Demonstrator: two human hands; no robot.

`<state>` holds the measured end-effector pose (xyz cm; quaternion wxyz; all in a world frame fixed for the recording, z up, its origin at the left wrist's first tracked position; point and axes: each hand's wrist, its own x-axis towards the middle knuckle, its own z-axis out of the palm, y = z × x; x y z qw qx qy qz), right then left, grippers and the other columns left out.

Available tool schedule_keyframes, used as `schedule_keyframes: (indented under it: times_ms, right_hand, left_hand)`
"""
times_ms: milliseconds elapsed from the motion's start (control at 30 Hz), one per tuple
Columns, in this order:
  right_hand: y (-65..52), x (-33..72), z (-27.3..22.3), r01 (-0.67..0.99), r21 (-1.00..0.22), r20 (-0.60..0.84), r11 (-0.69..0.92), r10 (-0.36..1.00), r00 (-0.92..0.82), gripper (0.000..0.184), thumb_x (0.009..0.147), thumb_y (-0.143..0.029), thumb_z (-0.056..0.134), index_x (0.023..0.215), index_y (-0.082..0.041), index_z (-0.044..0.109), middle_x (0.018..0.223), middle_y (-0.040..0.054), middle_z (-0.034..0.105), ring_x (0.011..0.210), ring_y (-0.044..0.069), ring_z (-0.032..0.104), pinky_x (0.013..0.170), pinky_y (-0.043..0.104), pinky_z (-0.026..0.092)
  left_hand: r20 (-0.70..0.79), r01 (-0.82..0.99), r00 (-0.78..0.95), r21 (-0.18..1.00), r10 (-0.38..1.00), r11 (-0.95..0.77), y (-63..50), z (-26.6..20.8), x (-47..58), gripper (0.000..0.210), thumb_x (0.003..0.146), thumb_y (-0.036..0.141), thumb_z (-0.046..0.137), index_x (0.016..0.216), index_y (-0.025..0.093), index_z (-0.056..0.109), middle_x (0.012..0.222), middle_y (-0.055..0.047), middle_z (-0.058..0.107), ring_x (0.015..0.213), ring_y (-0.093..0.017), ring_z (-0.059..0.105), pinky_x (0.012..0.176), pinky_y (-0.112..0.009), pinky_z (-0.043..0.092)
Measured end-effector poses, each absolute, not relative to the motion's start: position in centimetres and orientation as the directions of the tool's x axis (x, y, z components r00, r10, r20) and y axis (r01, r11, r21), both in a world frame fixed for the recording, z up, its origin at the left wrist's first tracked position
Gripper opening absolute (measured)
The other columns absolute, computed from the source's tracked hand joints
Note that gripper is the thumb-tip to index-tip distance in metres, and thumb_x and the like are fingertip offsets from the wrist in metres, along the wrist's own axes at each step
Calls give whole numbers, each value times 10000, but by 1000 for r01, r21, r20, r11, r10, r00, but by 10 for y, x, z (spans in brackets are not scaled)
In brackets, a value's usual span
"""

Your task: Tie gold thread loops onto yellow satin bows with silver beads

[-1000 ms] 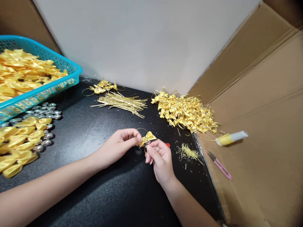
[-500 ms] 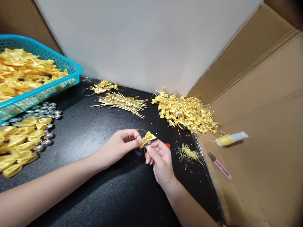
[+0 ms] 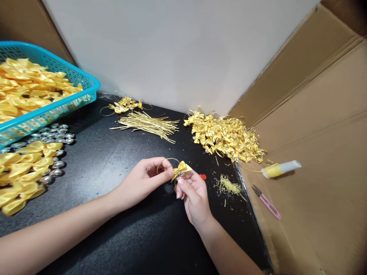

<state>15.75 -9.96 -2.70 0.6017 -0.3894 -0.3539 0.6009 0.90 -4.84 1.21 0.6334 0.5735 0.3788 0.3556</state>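
Between my hands is a yellow ribbon bow [image 3: 180, 168] with a silver bead [image 3: 181, 173] at its middle and a thin gold cord loop [image 3: 169, 159] arching above it. My left hand [image 3: 156, 175] pinches the bow's left side with thumb and forefinger, close to the cord. Just right of and below the bead, my right hand [image 3: 192, 193] has its thumb and fingers closed at the lower end of the cord. What exactly lies under the right fingertips is partly hidden.
A blue basket [image 3: 96, 88] of yellow bows stands left. Loose bows [image 3: 25, 168] and silver beads [image 3: 59, 164] lie before it. Gold cords [image 3: 149, 124], a pile of beaded bows [image 3: 226, 135], thread scraps [image 3: 229, 185], a thread spool [image 3: 275, 170] and pink snips [image 3: 268, 202] lie farther right.
The bow has turned slightly and shifted a little to the right, with its loop. Both hands keep their hold and have barely moved.
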Motion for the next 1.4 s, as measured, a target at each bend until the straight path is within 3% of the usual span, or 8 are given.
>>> schedule_keyframes:
  times_ms: [267,500,800,1100,1400]
  right_hand:
    - [-100,158,-28,-470,-882,-7,-5,1000,1,88,855,-222,667,791,-182,622,568,-57,557,500,63,464,547,213,354]
    - [-99,158,-28,-468,-884,-6,-14,1000,-19,47,858,-227,664,853,-185,646,581,-56,544,504,67,448,538,218,343]
    - [-100,159,-27,-412,-911,-11,-21,1000,-25,93,848,-265,663,888,-182,646,583,-47,533,510,87,440,534,245,350]
    - [-100,158,-27,-419,-907,-32,-41,999,-29,107,838,-272,670,793,-188,620,596,-44,536,510,83,445,534,234,355]
    - [-100,158,-27,-404,-914,-36,-45,999,-30,141,843,-292,663,783,-183,597,555,-54,527,481,79,438,516,230,324]
  left_hand:
    - [48,20,378,998,925,-60,-52,17,9,135,740,265,708,708,154,639,651,23,599,642,-105,528,623,-204,452]
    - [49,53,356,996,933,-73,-54,18,8,132,739,282,708,739,152,687,687,-10,652,668,-130,557,638,-229,466]
    - [20,133,397,988,917,-79,-52,24,7,178,757,318,675,689,154,661,624,4,598,621,-132,501,592,-243,407]
    - [-23,151,442,987,896,-49,-49,23,6,203,771,346,667,697,159,643,612,16,564,605,-124,446,575,-238,377]
    - [42,203,434,969,900,-143,-48,24,4,198,803,334,626,712,158,632,642,9,574,635,-133,467,604,-252,389]
